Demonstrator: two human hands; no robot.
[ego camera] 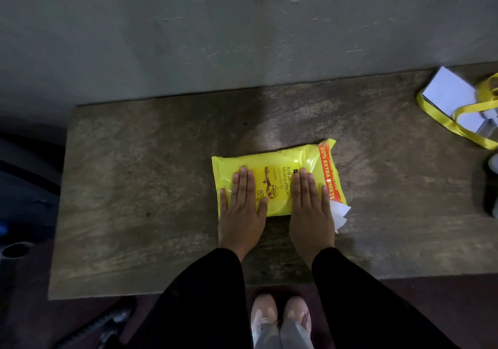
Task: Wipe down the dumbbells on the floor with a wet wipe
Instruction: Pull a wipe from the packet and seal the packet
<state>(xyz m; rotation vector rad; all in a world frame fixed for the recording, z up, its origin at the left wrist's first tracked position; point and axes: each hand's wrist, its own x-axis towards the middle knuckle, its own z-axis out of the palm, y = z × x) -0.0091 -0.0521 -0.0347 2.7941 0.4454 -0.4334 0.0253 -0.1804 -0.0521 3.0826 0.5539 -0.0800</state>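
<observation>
I see a glossy yellow pack of wipes (275,179) lying flat on the worn brown counter (134,187), under both palms. My left hand (240,208) lies flat on its left part, fingers straight and close together; my right hand (311,208) lies flat on its right part the same way, neither gripping. Between the hands I read "Antibacterial Multi-surface cleansing wipes" and "60". Just right of the right hand runs an orange band reading "20% EXTRA SHEETS". A white wipe (340,214) pokes out beside the right hand's outer edge. Far right of the right hand sit a white box (450,92) and a yellow strap (458,129)
</observation>
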